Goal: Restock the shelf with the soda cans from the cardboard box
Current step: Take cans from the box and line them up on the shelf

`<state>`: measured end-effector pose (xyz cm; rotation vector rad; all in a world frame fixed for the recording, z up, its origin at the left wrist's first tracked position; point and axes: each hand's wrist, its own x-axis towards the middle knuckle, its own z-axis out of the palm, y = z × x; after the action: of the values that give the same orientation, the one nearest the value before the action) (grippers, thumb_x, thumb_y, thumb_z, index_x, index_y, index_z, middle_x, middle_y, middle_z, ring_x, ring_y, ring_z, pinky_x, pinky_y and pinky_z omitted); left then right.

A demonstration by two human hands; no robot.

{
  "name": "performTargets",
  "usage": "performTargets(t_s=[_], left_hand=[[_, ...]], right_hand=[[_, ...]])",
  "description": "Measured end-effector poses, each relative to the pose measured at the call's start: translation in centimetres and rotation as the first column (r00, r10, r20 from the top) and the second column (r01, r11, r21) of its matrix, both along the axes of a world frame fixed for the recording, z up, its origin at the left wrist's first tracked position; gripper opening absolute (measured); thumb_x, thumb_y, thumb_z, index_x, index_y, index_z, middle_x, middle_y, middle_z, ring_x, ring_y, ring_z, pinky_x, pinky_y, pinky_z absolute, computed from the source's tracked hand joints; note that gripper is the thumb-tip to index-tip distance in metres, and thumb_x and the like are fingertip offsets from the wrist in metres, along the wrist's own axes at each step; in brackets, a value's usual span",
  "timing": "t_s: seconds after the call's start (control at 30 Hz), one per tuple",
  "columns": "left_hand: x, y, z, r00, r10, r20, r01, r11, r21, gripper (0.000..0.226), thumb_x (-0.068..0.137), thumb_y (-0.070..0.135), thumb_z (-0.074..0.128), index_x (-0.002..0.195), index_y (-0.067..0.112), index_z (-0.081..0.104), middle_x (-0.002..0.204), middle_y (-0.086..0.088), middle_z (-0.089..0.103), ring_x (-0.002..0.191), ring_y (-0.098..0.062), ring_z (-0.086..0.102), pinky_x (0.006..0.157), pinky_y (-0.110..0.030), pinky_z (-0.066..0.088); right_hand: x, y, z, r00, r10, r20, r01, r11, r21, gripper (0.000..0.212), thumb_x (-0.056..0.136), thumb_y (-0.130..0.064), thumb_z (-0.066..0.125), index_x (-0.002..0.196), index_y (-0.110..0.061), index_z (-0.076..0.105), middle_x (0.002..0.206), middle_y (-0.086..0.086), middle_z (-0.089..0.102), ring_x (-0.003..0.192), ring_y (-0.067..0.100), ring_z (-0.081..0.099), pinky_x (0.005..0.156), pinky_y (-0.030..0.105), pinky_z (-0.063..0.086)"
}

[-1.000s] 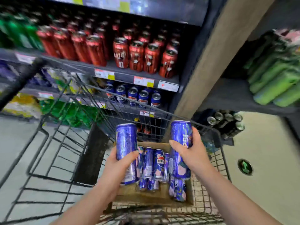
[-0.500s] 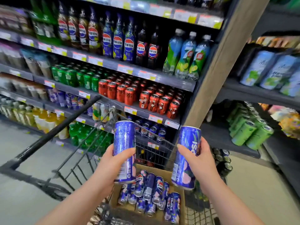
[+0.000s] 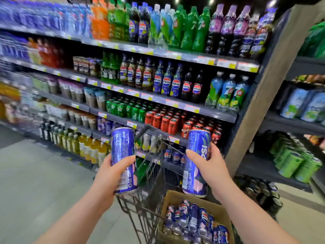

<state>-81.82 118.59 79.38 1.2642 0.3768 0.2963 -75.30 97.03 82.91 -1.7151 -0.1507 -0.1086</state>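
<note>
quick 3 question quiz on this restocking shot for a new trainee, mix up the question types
1. True or false: the left hand holds nothing.
2. The cardboard box lies: A on the floor; B in the shopping cart; C on a shelf.
3. Fill in: the brand on the right hand's blue can is ____.
Key: 1 false, it grips a second blue can; 2 B; 3 Pepsi.
</note>
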Motion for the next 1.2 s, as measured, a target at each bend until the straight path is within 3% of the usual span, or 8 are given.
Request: performTargets(t_s=[0.1, 0.23, 0.33, 0.53, 0.9, 1.2], left_hand=[[-1.9, 7.0, 0.0, 0.998, 0.066, 0.008, -0.066, 0.998, 0.013, 0.018, 0.081, 0.015, 0.067, 0.095, 0.014, 0.056, 0.065, -0.008, 0.061, 0.045, -0.024, 0.057, 0.045, -0.030, 0.052], [-4.5, 18.5, 0.6, 0.989, 0.148, -0.003, -0.148, 0.987, 0.070, 0.017, 0.080, 0.014, 0.068, 0.090, 0.020, 0.055, 0.070, -0.006, 0.063, 0.039, -0.011, 0.059, 0.041, -0.025, 0.051], [-6.0, 26.2, 1.7, 0.981, 0.195, 0.017, -0.195, 0.973, 0.123, 0.026, 0.073, 0.016, 0.075, 0.088, 0.021, 0.055, 0.072, -0.006, 0.064, 0.041, -0.009, 0.059, 0.038, -0.021, 0.049], [-5.3, 36.9, 3.1, 0.968, 0.246, 0.039, -0.249, 0.959, 0.134, 0.021, 0.078, 0.016, 0.070, 0.091, 0.021, 0.054, 0.077, -0.005, 0.064, 0.058, -0.019, 0.060, 0.049, -0.025, 0.050], [3.7, 52.6, 2.0, 0.962, 0.269, 0.049, -0.273, 0.956, 0.106, 0.039, 0.069, 0.021, 0.077, 0.100, 0.018, 0.056, 0.071, -0.006, 0.065, 0.044, -0.013, 0.062, 0.041, -0.024, 0.048], [17.1, 66.0, 3.4, 0.957, 0.289, 0.038, -0.291, 0.948, 0.129, 0.043, 0.062, 0.026, 0.077, 0.100, 0.019, 0.057, 0.063, -0.001, 0.065, 0.045, -0.016, 0.061, 0.043, -0.026, 0.048]], right_hand=[[-0.2, 7.2, 0.2, 0.999, 0.036, -0.010, -0.036, 0.999, 0.021, 0.033, 0.078, -0.028, 0.071, 0.105, -0.028, 0.052, 0.094, -0.010, 0.064, 0.077, 0.008, 0.063, 0.056, 0.024, 0.048], [-0.5, 19.1, 0.1, 0.995, 0.098, 0.014, -0.098, 0.994, 0.052, 0.026, 0.079, -0.022, 0.070, 0.099, -0.024, 0.055, 0.091, -0.006, 0.065, 0.071, 0.007, 0.062, 0.043, 0.012, 0.045], [-0.7, 27.7, 0.1, 0.988, 0.143, 0.055, -0.147, 0.987, 0.060, 0.020, 0.078, -0.018, 0.071, 0.087, -0.026, 0.055, 0.086, -0.008, 0.065, 0.062, -0.002, 0.061, 0.050, 0.012, 0.047], [0.1, 39.9, 1.2, 0.974, 0.220, 0.054, -0.224, 0.971, 0.084, 0.020, 0.079, -0.020, 0.071, 0.090, -0.026, 0.055, 0.085, -0.007, 0.064, 0.069, 0.007, 0.060, 0.054, 0.019, 0.046], [10.8, 57.7, 0.1, 0.941, 0.338, 0.034, -0.339, 0.936, 0.090, 0.029, 0.074, -0.026, 0.074, 0.095, -0.030, 0.055, 0.097, -0.005, 0.067, 0.086, 0.016, 0.066, 0.073, 0.034, 0.054], [25.0, 70.5, 2.0, 0.929, 0.365, 0.057, -0.369, 0.924, 0.101, 0.025, 0.076, -0.026, 0.072, 0.089, -0.033, 0.052, 0.093, -0.006, 0.067, 0.081, 0.012, 0.066, 0.068, 0.031, 0.053]])
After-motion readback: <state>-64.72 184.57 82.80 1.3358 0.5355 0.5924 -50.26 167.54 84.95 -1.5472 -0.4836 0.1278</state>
